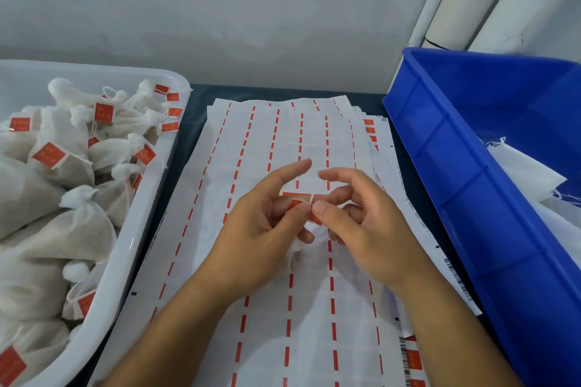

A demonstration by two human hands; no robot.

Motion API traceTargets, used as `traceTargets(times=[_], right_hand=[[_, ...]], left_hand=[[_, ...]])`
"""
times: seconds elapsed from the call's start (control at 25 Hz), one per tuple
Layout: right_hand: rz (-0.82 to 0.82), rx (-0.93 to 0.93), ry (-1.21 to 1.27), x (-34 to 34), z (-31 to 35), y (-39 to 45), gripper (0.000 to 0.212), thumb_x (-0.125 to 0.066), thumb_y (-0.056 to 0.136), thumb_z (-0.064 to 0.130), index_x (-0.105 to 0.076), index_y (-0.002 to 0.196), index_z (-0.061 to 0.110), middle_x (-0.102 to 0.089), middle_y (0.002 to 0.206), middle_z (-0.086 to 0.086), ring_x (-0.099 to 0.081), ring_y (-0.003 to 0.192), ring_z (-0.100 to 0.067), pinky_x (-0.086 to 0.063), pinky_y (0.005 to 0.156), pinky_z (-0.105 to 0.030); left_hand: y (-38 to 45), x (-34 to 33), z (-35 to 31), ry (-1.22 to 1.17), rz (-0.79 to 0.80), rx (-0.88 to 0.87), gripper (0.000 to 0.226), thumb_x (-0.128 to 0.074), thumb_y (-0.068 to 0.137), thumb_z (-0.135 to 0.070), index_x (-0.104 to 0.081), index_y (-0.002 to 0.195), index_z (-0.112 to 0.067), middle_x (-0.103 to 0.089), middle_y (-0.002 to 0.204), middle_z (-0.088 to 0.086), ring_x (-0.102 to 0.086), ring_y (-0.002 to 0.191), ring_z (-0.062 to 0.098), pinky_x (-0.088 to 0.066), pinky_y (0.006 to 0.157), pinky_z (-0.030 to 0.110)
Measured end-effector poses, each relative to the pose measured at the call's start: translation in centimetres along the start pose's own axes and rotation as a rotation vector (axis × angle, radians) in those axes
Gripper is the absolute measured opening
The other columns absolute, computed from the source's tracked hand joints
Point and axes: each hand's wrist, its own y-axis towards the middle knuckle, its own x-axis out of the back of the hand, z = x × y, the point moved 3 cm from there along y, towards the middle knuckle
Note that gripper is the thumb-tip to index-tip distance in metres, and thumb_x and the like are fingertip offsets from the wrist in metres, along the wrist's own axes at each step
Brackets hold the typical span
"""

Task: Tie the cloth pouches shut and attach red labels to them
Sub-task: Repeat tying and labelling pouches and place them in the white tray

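- Left hand (251, 229): pinches red label (298, 203) above the sheets (267, 308).
- Right hand (361, 223): pinches the same label.
- Tub (141, 229), left of sheets: labelled pouches (56, 166).
- Blue bin (471, 198), right.

I see a dark surface (188, 135) carrying a white tray (125, 248) left, label sheets (283, 308) centre, blue bin (471, 229) right.

Your landmark is the stack of peeled white label sheets (283, 308) on the desk (196, 94). Left of it sits the white plastic tub (147, 198) holding tied cloth pouches (63, 223). Right of it sits the blue plastic crate (471, 198). Both your hands work above it.
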Motion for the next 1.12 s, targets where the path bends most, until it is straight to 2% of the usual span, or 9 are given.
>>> traceTargets(times=[0.12,0.24,0.36,0.52,0.6,0.68,0.8,0.92,1.12], right_hand=[[0.038,0.013,-0.008,-0.2,0.1,0.1,0.015,-0.065,0.097,0.041,-0.068,0.112,0.043,-0.072,0.101,0.017,-0.07,0.099,-0.013,-0.063,0.084,-0.036],[0.025,0.047,0.021,-0.2,0.5,0.1,0.009,-0.068,0.097,0.032,-0.071,0.103,0.039,-0.072,0.097,0.018,-0.071,0.097,-0.01,-0.062,0.08,-0.026],[-0.002,0.065,0.022,-0.1,0.6,0.0,0.006,-0.069,0.096,0.03,-0.07,0.097,0.036,-0.072,0.095,0.02,-0.07,0.098,-0.006,-0.06,0.081,-0.021],[-0.012,0.061,0.039,-0.3,0.7,-0.1,0.005,-0.065,0.097,0.036,-0.068,0.1,0.033,-0.072,0.102,0.02,-0.07,0.102,-0.003,-0.059,0.082,-0.018],[-0.047,0.065,0.027,-0.2,0.7,0.0,0.005,-0.064,0.098,0.036,-0.067,0.101,0.033,-0.072,0.102,0.019,-0.07,0.102,-0.006,-0.058,0.082,-0.018],[-0.098,0.074,0.012,-0.1,0.8,0.0,0.004,-0.064,0.098,0.036,-0.065,0.101,0.034,-0.071,0.098,0.017,-0.07,0.099,-0.009,-0.06,0.08,-0.021],[-0.17,0.099,0.062,-0.4,1.0,-0.2,0.003,-0.065,0.099,0.03,-0.066,0.101,0.031,-0.071,0.094,0.013,-0.072,0.094,-0.011,-0.061,0.079,-0.024],[-0.265,0.122,0.141,-1.0,1.2,-0.4,0.004,-0.067,0.098,0.025,-0.068,0.102,0.027,-0.073,0.092,0.013,-0.073,0.091,-0.008,-0.058,0.075,-0.018],[-0.342,0.125,0.215,-1.2,1.4,-0.7,0.011,-0.071,0.094,0.028,-0.067,0.103,0.031,-0.075,0.091,0.014,-0.074,0.09,-0.01,-0.057,0.073,-0.015]], left_hand=[[-0.1,-0.1,-0.2,-0.023,0.012,0.007,0.059,-0.054,0.088,-0.043,-0.042,0.145,-0.046,-0.075,0.081,-0.01,-0.075,0.084,0.011,-0.052,0.078,0.008],[0.0,-0.2,-0.2,-0.028,0.006,0.026,0.059,-0.055,0.088,-0.04,-0.042,0.145,-0.045,-0.075,0.08,-0.011,-0.074,0.082,0.011,-0.052,0.074,0.009],[-0.1,-0.4,-0.3,-0.023,-0.008,0.044,0.059,-0.057,0.087,-0.043,-0.042,0.143,-0.047,-0.074,0.081,-0.013,-0.074,0.081,0.011,-0.053,0.071,0.011],[0.0,-0.3,-0.2,-0.047,-0.048,0.071,0.059,-0.061,0.084,-0.049,-0.043,0.14,-0.048,-0.073,0.101,-0.016,-0.075,0.085,0.013,-0.058,0.072,0.017],[0.0,-0.3,-0.1,-0.037,-0.045,0.067,0.055,-0.067,0.091,-0.041,-0.044,0.14,-0.049,-0.069,0.109,-0.019,-0.075,0.087,0.017,-0.062,0.074,0.026],[-0.2,-0.7,0.0,-0.011,-0.062,0.031,0.056,-0.072,0.094,-0.027,-0.045,0.137,-0.051,-0.064,0.108,-0.023,-0.073,0.085,0.018,-0.063,0.07,0.029],[-0.5,-1.6,-0.3,0.014,-0.249,-0.088,0.051,-0.076,0.092,-0.023,-0.051,0.125,-0.051,-0.062,0.105,-0.024,-0.07,0.081,0.016,-0.06,0.064,0.024],[-0.8,-2.2,-0.6,-0.002,-0.418,-0.188,0.035,-0.077,0.09,-0.028,-0.054,0.106,-0.048,-0.064,0.103,-0.011,-0.067,0.08,0.02,-0.052,0.058,0.019],[-0.7,-1.9,-0.5,0.124,-0.509,-0.222,0.018,-0.076,0.092,-0.028,-0.061,0.093,-0.038,-0.061,0.099,-0.011,-0.066,0.09,0.018,-0.056,0.065,0.021]])
